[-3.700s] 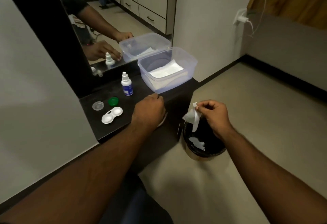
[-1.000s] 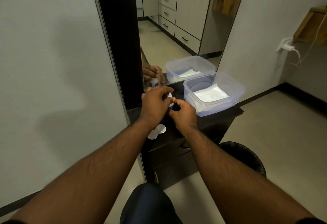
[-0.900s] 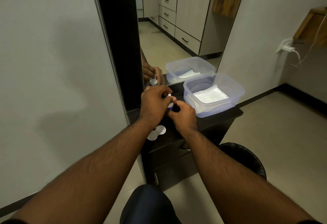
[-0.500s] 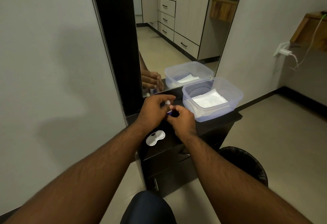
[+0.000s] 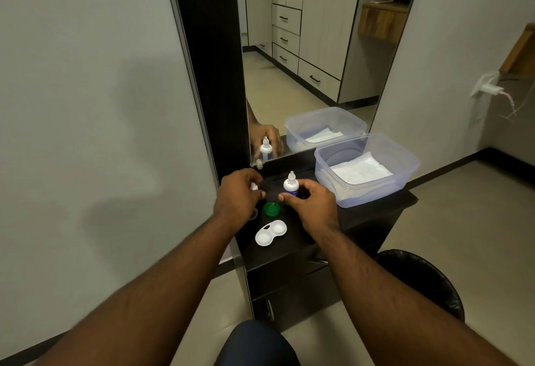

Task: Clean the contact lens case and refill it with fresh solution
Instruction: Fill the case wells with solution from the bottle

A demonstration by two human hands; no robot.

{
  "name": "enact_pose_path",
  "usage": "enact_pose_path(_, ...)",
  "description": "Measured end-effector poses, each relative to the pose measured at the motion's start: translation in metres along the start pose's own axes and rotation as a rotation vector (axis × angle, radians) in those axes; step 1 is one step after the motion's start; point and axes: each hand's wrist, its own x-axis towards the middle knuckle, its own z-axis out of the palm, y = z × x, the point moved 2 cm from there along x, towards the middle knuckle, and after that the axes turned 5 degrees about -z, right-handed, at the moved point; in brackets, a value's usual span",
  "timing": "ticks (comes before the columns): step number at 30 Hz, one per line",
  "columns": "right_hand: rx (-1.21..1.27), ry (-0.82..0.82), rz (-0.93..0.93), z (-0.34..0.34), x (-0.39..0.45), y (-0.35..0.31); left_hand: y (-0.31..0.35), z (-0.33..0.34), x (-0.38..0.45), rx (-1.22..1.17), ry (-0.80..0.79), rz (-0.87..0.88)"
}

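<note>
Right grip (image 5: 311, 206) closed around upright solution bottle (image 5: 290, 186), left grip (image 5: 237, 199) pinching what appears to be its small cap (image 5: 254, 186); open lens case (image 5: 271, 232) on tabletop (image 5: 373, 209) just below: tilt nozzle over each well, squeeze gently.

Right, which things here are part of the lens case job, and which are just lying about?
Part of the job:
- lens case, open
- green cap
- solution bottle in right hand
- small white cap in left hand
- tub of wipes
- bin

Lying about:
- charger
</note>
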Motion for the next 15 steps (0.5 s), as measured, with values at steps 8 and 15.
enact_pose_path(8,-0.009,0.009,-0.005,0.000,0.000,0.000,-0.008,0.016,0.001,-0.059,0.006,-0.079)
enact_pose_path(15,0.009,0.028,-0.040,0.001,-0.002,0.000,-0.003,-0.015,-0.054,-0.256,0.253,-0.024)
